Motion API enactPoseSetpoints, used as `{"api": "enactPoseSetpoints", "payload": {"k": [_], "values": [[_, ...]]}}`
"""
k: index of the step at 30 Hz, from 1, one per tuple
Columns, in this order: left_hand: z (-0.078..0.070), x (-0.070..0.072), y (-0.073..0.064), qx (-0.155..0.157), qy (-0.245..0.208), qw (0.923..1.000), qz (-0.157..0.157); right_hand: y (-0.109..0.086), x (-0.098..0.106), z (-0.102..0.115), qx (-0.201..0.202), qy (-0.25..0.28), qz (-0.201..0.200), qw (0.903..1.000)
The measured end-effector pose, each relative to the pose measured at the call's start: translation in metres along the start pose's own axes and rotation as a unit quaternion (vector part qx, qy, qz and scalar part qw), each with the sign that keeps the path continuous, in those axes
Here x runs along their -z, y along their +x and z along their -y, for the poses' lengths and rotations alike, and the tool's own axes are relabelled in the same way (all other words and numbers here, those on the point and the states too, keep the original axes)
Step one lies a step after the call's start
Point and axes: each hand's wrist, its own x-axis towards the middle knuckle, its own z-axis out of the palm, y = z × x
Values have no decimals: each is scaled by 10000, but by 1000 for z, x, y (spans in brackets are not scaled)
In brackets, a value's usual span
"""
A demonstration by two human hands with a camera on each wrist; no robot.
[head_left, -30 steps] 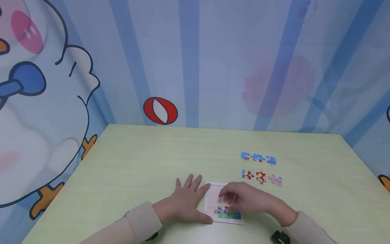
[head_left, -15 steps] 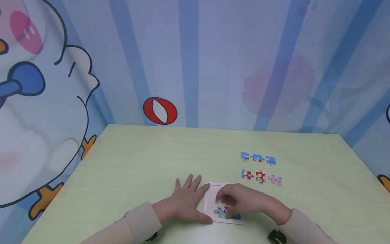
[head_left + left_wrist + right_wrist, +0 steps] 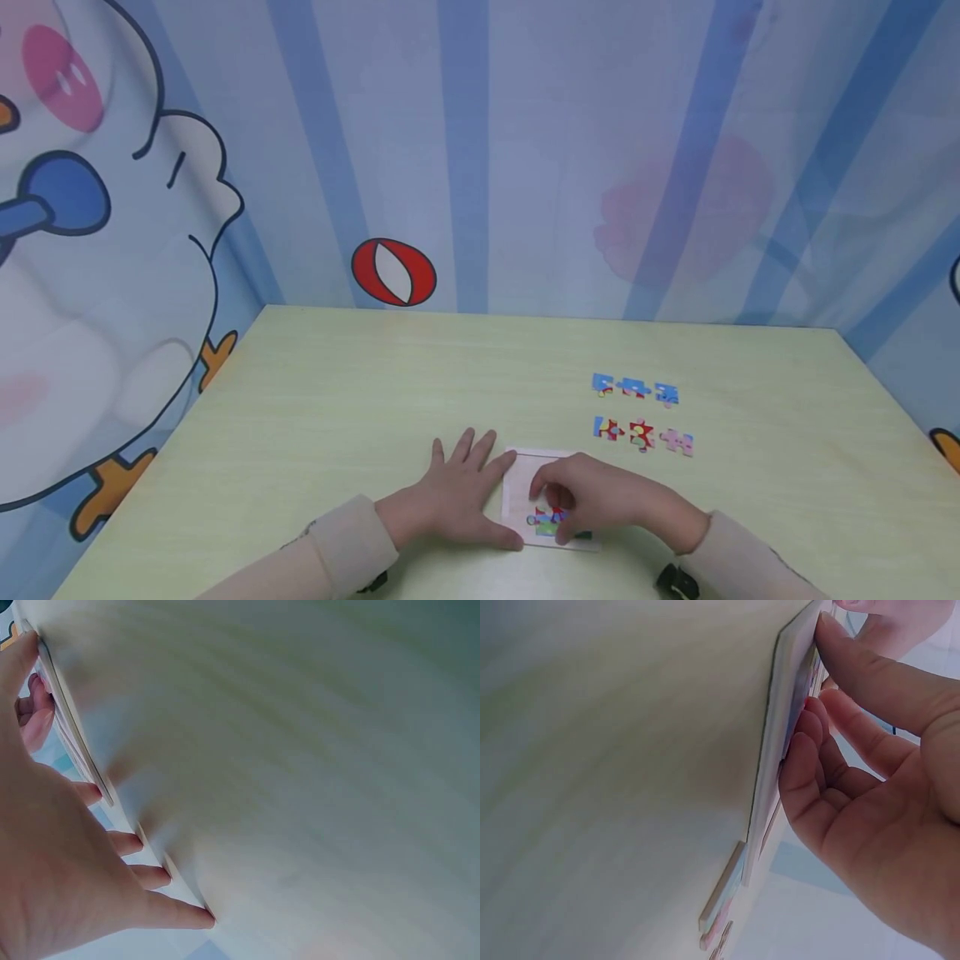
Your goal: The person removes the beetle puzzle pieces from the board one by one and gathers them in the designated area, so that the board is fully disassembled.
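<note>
A pale puzzle tray (image 3: 516,479) lies on the table with several assembled jigsaw pieces (image 3: 546,527), green and red, along its near part. My left hand (image 3: 456,493) is spread flat beside the tray, its index fingertip and thumb touching the left edge, as the left wrist view also shows for the hand (image 3: 64,847). Over the tray's right side is my right hand (image 3: 603,497), fingers curled and thumb tip down on the near pieces. In the right wrist view this hand (image 3: 885,772) has its thumb against the tray (image 3: 769,765); whether it pinches a piece is hidden.
Beyond the tray to the right, loose jigsaw pieces lie in two rows: blue ones (image 3: 634,388) at the back, red-and-yellow (image 3: 642,434) and pink (image 3: 677,442) ones nearer. A pale wooden table (image 3: 360,383) meets a striped cartoon backdrop (image 3: 525,167) behind.
My right hand has shifted slightly left over the tray, and its thumb has come down toward the near edge. The left hand and the loose pieces stay where they were.
</note>
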Motion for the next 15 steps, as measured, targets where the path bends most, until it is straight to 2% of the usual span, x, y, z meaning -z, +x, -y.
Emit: {"api": "enactPoseSetpoints", "payload": {"k": [15], "values": [[1,0,1,6,-2,10000,33,3,-1,1,-80,-226,-4,9997]]}}
